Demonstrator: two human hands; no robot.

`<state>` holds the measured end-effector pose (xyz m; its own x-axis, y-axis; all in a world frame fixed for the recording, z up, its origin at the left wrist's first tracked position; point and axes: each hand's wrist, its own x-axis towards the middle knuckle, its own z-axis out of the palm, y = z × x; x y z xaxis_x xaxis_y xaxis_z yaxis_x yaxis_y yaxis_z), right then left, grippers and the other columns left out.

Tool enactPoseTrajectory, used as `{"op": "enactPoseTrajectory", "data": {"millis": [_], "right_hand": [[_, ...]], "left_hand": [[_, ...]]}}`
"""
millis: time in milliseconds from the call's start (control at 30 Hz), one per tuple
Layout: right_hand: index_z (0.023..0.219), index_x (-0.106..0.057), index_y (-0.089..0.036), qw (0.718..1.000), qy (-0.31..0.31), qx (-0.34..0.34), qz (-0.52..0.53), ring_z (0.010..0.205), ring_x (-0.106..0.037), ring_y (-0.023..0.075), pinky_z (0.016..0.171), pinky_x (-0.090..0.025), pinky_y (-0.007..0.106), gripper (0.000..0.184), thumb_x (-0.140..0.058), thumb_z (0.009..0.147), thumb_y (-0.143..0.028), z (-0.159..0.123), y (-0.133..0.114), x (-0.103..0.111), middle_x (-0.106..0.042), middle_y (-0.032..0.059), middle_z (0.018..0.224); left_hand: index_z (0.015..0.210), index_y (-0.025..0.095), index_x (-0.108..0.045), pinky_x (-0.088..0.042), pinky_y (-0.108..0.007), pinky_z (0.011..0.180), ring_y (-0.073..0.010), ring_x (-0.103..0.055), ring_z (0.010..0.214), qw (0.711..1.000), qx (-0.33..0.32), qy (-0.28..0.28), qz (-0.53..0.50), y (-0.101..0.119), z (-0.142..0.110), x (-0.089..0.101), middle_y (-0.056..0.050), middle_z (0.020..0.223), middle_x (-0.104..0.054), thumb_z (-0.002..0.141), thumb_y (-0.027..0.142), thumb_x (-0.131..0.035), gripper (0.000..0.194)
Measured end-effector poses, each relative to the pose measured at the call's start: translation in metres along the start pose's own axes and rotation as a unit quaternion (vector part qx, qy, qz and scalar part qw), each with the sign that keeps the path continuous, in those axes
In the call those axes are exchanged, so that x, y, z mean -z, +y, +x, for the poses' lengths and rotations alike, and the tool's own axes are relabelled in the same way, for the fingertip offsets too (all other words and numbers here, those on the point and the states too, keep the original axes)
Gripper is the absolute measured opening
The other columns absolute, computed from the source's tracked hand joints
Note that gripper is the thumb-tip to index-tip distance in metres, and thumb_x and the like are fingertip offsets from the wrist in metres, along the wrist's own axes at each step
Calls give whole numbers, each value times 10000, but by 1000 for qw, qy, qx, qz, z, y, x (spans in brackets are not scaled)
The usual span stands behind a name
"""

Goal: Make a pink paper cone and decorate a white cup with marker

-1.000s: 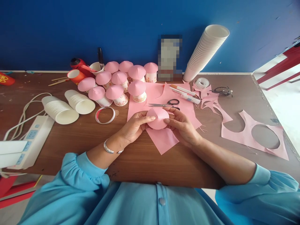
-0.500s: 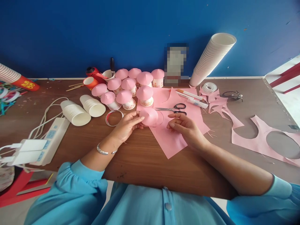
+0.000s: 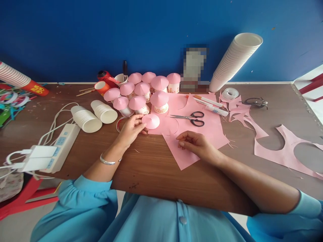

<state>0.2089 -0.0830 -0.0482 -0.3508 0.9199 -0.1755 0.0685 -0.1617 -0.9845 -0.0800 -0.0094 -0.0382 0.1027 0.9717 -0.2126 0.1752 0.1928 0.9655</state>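
Observation:
Between the thumb and fingers of my left hand (image 3: pixel 132 129) is a pink paper cone (image 3: pixel 151 121), pinched at its left edge. Over the lower part of a pink paper sheet (image 3: pixel 188 158) hovers my right hand (image 3: pixel 195 144), its fingers loosely curled and slightly apart, with nothing visible in them. Scissors (image 3: pixel 190 117) with black handles lie on the sheet, blades pointing left. Just behind the held cone stands a paper cup (image 3: pixel 160 108) with a printed band, wearing a pink cone roof (image 3: pixel 159 98). Several more roofed cups (image 3: pixel 137 102) are grouped to its left and behind.
White paper cup stacks lie at left (image 3: pixel 87 120) and lean on the wall at right (image 3: pixel 234 62). A power strip (image 3: pixel 62 148) with cables sits front left. Markers (image 3: pixel 214 109), a tape roll (image 3: pixel 230 94), glasses (image 3: pixel 256 102) and paper offcuts (image 3: pixel 275 149) lie right.
My left hand has carried the pink cone left, off the sheet's circle outline, and now covers part of the ring-shaped roll. My right hand's fingers have curled in more. The view has shifted slightly.

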Motion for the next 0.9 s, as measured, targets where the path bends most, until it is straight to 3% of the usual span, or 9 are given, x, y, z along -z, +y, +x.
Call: {"op": "enactPoseTrajectory", "data": {"millis": [100,233,333,433,567,633,767,900], "right_hand": [[1036,-725,-206,992,-1,32,-125,688,-617,147,654,-499,296,203,-661,928,-365,-3,0,0,-751,31,860],[1053,-719,-195,957,-4,114,-267,642,-592,121,626,-461,263,179,-578,977,-275,-6,3,2,-769,35,882],[1085,-708,-189,931,-11,155,-331,638,-609,119,619,-471,256,186,-545,1016,-242,-7,7,1,-780,44,927],[1102,-706,-178,893,-9,220,-393,759,-673,151,690,-523,273,202,-513,1056,-216,-6,10,1,-776,65,962],[1073,-730,-167,782,64,311,-537,919,-648,213,695,-512,309,214,-518,1070,-196,-5,13,1,-757,110,1062],[1118,-729,-156,736,101,311,-593,926,-611,232,642,-478,316,194,-550,1063,-205,-3,13,0,-747,117,1084],[1213,-698,-120,698,87,283,-652,933,-577,247,650,-473,342,232,-607,1054,-261,4,12,-6,-726,127,1132],[1081,-706,-135,686,40,242,-685,844,-556,217,595,-388,337,226,-488,1092,-191,11,9,-13,-709,109,1035]], "left_hand": [[1260,153,-589,-632,-290,629,-161,-751,751,999,-13,5,46,-4,-5,3,-90,1093,-748,800,338,-828,550],[1328,177,-548,-666,-313,652,-175,-775,847,993,-32,11,113,-9,-12,9,-160,1380,-648,856,326,-752,535],[1368,188,-529,-678,-323,641,-199,-776,911,987,-43,13,152,-11,-16,12,-171,1435,-597,879,326,-715,541],[1378,185,-548,-670,-327,630,-187,-761,881,970,-80,15,228,-12,-20,14,-170,1434,-563,905,311,-691,510],[1315,193,-631,-660,-384,770,-133,-701,762,890,-226,68,390,-8,-25,7,-134,1321,-581,939,210,-659,378],[1237,201,-671,-642,-377,826,-125,-679,749,850,-297,49,432,-5,-27,-4,-102,1250,-617,970,171,-627,273],[1154,173,-706,-611,-318,752,-193,-731,898,801,-375,-72,461,-1,-26,-35,-90,1149,-695,1007,200,-626,169],[1142,139,-707,-605,-327,756,-225,-731,965,762,-409,-119,488,-6,-18,-51,-104,1112,-725,1023,210,-612,167]]}}
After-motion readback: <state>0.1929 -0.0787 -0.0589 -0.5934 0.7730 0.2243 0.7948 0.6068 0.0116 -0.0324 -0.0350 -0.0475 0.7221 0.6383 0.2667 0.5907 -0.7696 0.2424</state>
